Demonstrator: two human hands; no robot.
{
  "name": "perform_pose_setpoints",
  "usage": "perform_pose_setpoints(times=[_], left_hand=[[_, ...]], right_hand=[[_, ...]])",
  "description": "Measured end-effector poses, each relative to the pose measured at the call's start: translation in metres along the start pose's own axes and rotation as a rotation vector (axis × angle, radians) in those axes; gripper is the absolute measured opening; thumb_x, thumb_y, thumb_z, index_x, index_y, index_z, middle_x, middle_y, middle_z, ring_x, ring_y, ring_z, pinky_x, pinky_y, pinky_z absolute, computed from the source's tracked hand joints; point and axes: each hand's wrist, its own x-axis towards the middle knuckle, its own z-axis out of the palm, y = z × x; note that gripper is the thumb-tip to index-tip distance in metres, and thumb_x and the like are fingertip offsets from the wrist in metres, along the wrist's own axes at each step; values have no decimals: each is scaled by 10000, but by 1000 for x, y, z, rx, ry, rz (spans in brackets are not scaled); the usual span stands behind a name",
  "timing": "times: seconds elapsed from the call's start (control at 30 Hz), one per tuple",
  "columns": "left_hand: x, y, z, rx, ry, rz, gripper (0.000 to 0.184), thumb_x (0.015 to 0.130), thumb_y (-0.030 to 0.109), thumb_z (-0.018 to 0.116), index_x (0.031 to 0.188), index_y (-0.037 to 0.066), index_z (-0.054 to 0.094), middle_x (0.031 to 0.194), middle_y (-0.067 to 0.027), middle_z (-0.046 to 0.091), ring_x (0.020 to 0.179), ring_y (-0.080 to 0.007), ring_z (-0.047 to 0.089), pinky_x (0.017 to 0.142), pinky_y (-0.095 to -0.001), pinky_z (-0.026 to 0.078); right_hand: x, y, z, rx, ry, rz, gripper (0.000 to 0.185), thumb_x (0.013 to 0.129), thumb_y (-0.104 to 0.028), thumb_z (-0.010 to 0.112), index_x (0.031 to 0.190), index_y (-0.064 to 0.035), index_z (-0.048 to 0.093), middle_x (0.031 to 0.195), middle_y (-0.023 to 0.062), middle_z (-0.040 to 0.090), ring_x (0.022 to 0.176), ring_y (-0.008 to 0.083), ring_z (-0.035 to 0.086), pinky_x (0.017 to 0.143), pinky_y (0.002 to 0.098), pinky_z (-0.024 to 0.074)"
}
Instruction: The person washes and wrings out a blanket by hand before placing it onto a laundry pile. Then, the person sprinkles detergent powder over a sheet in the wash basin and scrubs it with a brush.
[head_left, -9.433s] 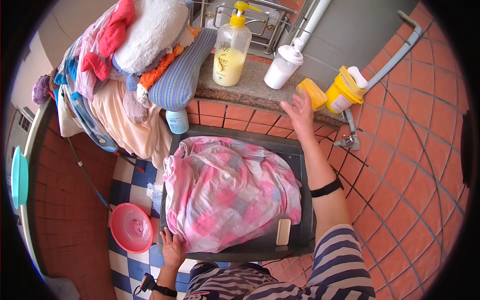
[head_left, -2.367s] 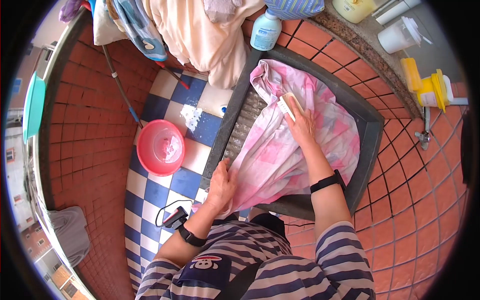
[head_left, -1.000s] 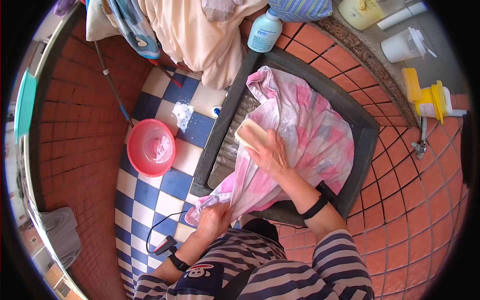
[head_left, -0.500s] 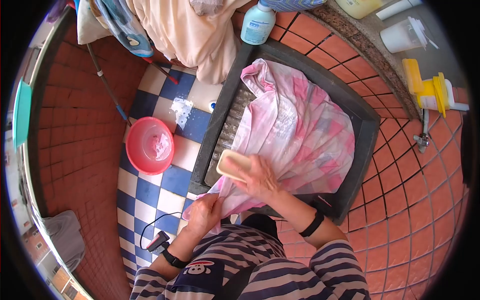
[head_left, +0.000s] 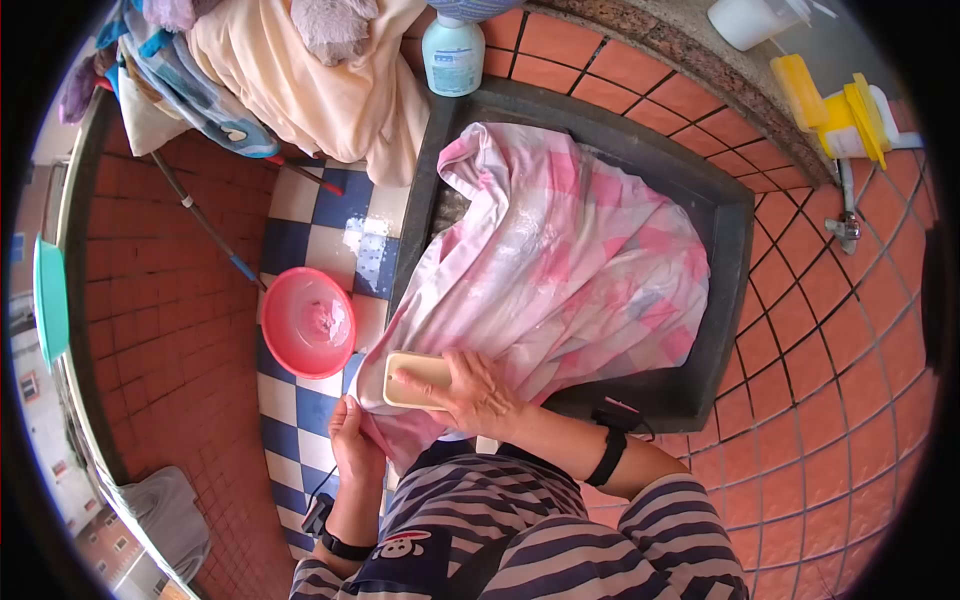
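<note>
A pink-and-white checked cloth [head_left: 590, 250], wet and streaked with suds, lies bunched over the dark stone washing sink [head_left: 722, 290] and hangs past its near left corner. At that hanging edge my left hand [head_left: 355, 440] is closed, pinching the cloth's corner. My right hand [head_left: 480, 393] grips a cream scrubbing brush [head_left: 418, 390], flat side up, resting on the cloth close to my left hand. Its underside is hidden, so no bristles show. Most of the ribbed washboard part of the sink is covered by the cloth.
A pink basin [head_left: 308, 325] stands on the blue-and-white tiled floor at left, near a wet patch. A pump bottle [head_left: 453, 60] sits at the sink's far corner, beside piled peach fabric [head_left: 300, 90]. Yellow containers [head_left: 848, 120] and a tap [head_left: 846, 230] are at right.
Both hands have moved left and toward me, drawing the cloth's edge out over the sink's rim. The brush has slid down to that stretched edge. The view has shifted slightly.
</note>
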Motion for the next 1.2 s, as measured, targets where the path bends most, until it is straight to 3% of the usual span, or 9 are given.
perform_pose_setpoints(times=[0.07, 0.17, 0.3, 0.5, 0.63, 0.77, 0.83, 1.0, 1.2], left_hand=[[-4, -9, 13, -158, 237, -119, 317, 958, 147, 390, 1197, -27, 501, 1194, -142, 576, 1092, -271, 559, 1021, -406, 383], [-18, -4, 16, -165, 75, -110, 433, 963, 268, 350, 1272, -11, 469, 1313, -174, 502, 1202, -299, 490, 1063, -440, 338], [-16, 4, 27, -105, -15, -262, 550, 965, 377, 393, 1353, -12, 379, 1335, -177, 479, 1217, -298, 479, 1055, -436, 349], [-31, -3, 13, 350, 72, -362, 479, 869, 171, 640, 1291, 4, 486, 1151, -110, 595, 1008, -200, 586, 868, -332, 477], [-45, 12, -7, 608, -4, -473, 328, 861, 142, 657, 1157, 7, 616, 990, -65, 666, 880, -145, 614, 785, -290, 484], [-16, 2, 12, 946, -312, 151, 325, 813, 54, 654, 1133, 2, 628, 922, -70, 673, 795, -158, 624, 759, -273, 485], [-1, 20, 45, 346, -5, -293, 335, 774, -13, 592, 1108, -24, 613, 884, -83, 659, 766, -185, 630, 735, -286, 503], [5, -5, 48, 133, 298, -174, 372, 661, -118, 375, 923, -1, 611, 749, -31, 591, 598, -119, 527, 590, -231, 445], [-2, 19, 37, 200, -20, -176, 300, 718, -20, 460, 979, -20, 606, 915, -102, 623, 808, -186, 593, 745, -288, 480]], right_hand=[[9, 38, -12, -183, -21, 30, 759, 710, -282, 725, 1390, -366, 398, 943, 139, 457, 858, 323, 494, 774, 459, 420], [50, 163, -76, -607, 214, 432, 624, 789, -244, 665, 1360, -346, 435, 884, 177, 507, 797, 352, 512, 742, 458, 431], [57, 156, -83, -563, 262, 539, 588, 824, -219, 625, 1370, -313, 430, 873, 187, 511, 799, 366, 511, 727, 464, 441], [17, 68, -14, -224, -80, -22, 814, 688, -199, 730, 1392, -407, 380, 965, 132, 444, 888, 326, 497, 825, 440, 421], [64, 181, -96, -615, 183, 460, 688, 787, -193, 654, 1396, -346, 374, 958, 183, 501, 870, 342, 500, 746, 448, 429], [48, 103, -42, -347, 79, 320, 777, 770, -167, 665, 1434, -353, 307, 977, 176, 465, 875, 340, 482, 786, 445, 425], [15, 19, 2, -74, -79, 70, 808, 742, -130, 655, 1438, -357, 312, 1012, 163, 458, 896, 333, 487, 807, 442, 431], [36, 113, -26, -471, 39, 81, 773, 778, -116, 608, 1443, -336, 281, 1034, 176, 487, 902, 322, 504, 782, 428, 419], [67, 123, -62, -461, 130, 455, 738, 743, -153, 666, 1406, -258, 359, 1028, 163, 469, 961, 325, 475, 803, 453, 395]])
